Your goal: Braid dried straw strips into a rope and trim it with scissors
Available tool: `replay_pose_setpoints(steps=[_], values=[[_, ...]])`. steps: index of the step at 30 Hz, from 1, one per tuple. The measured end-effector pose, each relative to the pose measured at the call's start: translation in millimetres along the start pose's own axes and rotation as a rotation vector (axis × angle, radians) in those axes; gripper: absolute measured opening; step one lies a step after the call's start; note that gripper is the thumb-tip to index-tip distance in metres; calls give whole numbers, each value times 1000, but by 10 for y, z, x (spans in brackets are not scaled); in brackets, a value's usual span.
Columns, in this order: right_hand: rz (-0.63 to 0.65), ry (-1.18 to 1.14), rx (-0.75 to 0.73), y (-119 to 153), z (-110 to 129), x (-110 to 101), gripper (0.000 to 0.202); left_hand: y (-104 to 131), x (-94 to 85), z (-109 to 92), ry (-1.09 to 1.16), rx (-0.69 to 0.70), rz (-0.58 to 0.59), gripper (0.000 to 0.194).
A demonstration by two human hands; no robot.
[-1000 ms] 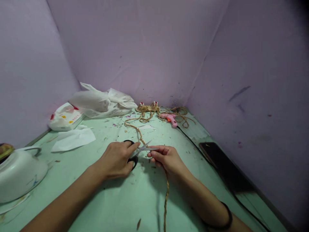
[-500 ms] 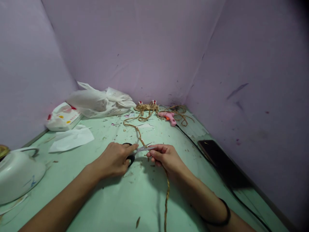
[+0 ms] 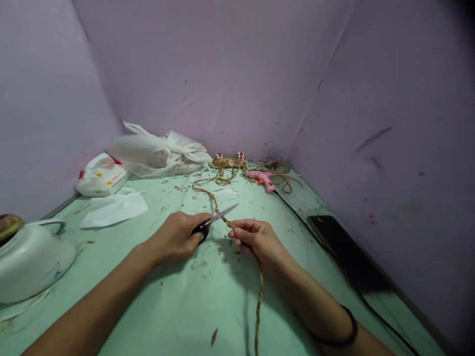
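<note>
In the head view, my left hand (image 3: 177,236) is closed around the black handles of a pair of scissors (image 3: 222,212). The blades look closed and point up to the right, just above a braided brown rope (image 3: 259,296). My right hand (image 3: 256,237) pinches that rope between thumb and fingers, close to the scissors. From my fingers the rope hangs down toward the bottom edge. Its other end winds away over the table to a coiled rope pile (image 3: 228,162) topped by two small red-and-white pieces.
A pink glue gun (image 3: 262,179) with a black cord lies right of the pile; a dark phone (image 3: 349,252) rests along the right edge. At left are a white bowl (image 3: 33,262), tissue pack (image 3: 102,175), loose tissue (image 3: 118,208) and plastic bag (image 3: 159,153). Scraps dot the green table (image 3: 178,311).
The scissor blades, spread across the rope before, have closed and now tilt upward. My right hand keeps its pinch on the rope. The whole view has shifted slightly.
</note>
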State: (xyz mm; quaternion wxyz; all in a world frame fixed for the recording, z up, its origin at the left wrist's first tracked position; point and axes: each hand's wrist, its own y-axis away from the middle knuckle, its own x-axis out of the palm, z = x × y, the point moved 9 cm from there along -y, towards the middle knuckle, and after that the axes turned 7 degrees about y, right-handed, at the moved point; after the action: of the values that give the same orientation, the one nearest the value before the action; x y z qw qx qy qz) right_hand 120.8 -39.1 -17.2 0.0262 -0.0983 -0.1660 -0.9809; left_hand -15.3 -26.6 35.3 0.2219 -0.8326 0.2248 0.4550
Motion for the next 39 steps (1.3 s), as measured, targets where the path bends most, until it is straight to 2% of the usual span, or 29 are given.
replay_pose_setpoints(steps=[3, 5, 7, 10, 12, 16, 20, 24, 26, 29, 35, 37, 39], values=[[3, -53, 24, -17, -36, -8, 15, -2, -170, 208, 192, -141, -254, 29], [21, -79, 60, -24, -78, 6, 14, 19, -190, 369, 432, -286, -366, 31], [48, -97, 87, -23, -109, 33, 14, 38, -95, 456, 703, -435, -390, 39], [75, -91, 112, -5, -145, 70, 15, 57, 103, 411, 965, -581, -357, 50], [106, -67, 123, 19, -173, 112, 15, 57, 218, 337, 1080, -599, -336, 52], [257, 25, 137, 93, -239, 274, 15, 60, 376, 246, 1282, -581, -323, 49], [294, 94, 151, 104, -265, 308, 21, 62, 384, 141, 1321, -553, -284, 61], [277, -96, 79, 53, -150, 284, 26, 44, 405, -54, 1239, -463, -167, 85], [296, -130, 33, 44, -106, 292, 24, 45, 422, -106, 1180, -418, -157, 92], [284, -120, -44, 34, -70, 275, 27, 63, 465, -93, 1105, -407, -185, 90], [147, -129, -122, -12, -30, 146, 28, 77, 566, -38, 1091, -440, -196, 88], [92, -117, -122, -24, -13, 95, 29, 66, 576, -29, 1102, -449, -160, 79], [50, -70, -118, -28, 5, 56, 31, 51, 526, 1, 1045, -441, -133, 62]])
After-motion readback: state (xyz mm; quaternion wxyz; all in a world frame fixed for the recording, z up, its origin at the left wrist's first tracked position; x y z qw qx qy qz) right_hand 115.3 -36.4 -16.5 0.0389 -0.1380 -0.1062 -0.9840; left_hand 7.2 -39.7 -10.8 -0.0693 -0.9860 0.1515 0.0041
